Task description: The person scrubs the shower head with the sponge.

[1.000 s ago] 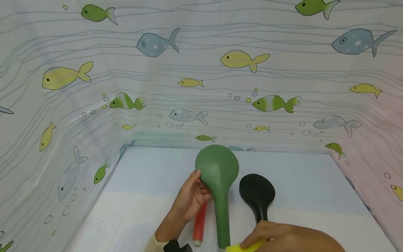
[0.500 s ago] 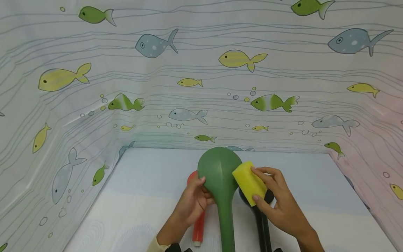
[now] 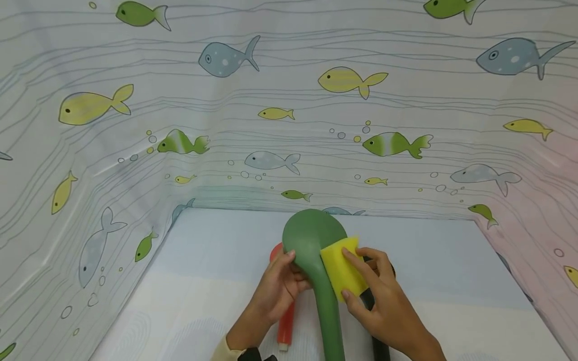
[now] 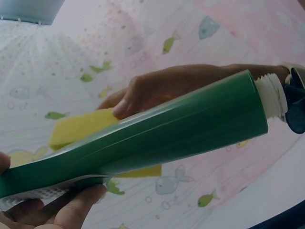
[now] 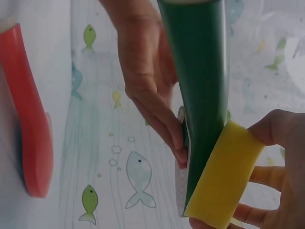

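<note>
A green handheld shower head is held by its head in my left hand, the thumb on its back and the fingers underneath. The left wrist view shows its handle with a white threaded end and a perforated spray face. My right hand pinches a yellow sponge against the right side of the shower head, where head and handle meet. In the right wrist view, the sponge lies along the green side, with the right fingers behind it.
On the white table a red shower head lies left of the green one, partly behind my left hand. A black shower head lies to the right, mostly hidden by my right hand. A fish-printed curtain surrounds the table.
My right hand has brought the sponge up from the lower end of the green handle to the head, then slightly left and down along its side. My left hand keeps its hold.
</note>
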Tool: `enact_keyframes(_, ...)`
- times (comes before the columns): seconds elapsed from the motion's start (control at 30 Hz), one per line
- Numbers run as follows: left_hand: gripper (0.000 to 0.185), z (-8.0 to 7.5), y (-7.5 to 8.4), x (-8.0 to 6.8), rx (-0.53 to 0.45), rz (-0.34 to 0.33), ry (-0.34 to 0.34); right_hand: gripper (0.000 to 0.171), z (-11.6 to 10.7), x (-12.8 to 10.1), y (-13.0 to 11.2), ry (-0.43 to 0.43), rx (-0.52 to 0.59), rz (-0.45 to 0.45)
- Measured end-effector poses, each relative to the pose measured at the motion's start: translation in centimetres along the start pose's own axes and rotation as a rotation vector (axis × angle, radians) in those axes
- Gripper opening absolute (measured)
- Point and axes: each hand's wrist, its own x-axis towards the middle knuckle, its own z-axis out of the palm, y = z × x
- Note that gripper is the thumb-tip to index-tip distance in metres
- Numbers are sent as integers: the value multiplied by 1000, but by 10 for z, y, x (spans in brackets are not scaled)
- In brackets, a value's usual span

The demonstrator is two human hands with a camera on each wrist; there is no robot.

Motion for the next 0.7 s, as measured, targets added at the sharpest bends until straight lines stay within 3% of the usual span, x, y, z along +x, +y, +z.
enact_keyframes(0.23, 49, -1, 3, 0, -32, 43, 46, 80, 1, -1, -12, -29, 31, -54)
enact_keyframes(0.4, 47, -4, 7, 1, -17, 70, 48, 76, -5, -5, -16, -149, 58, -104)
enact_keyframes(0.5, 45, -7, 8, 1, -7, 91, 46, 75, -9, -8, -16, -216, 68, -193)
enact_keyframes(0.63, 42, -9, 10, 2, -3, 101, 60, 67, -17, -10, -16, -386, 103, -248)
enact_keyframes(0.7, 42, -9, 11, 3, 7, 104, 66, 52, -22, -9, -16, -615, 272, -54)
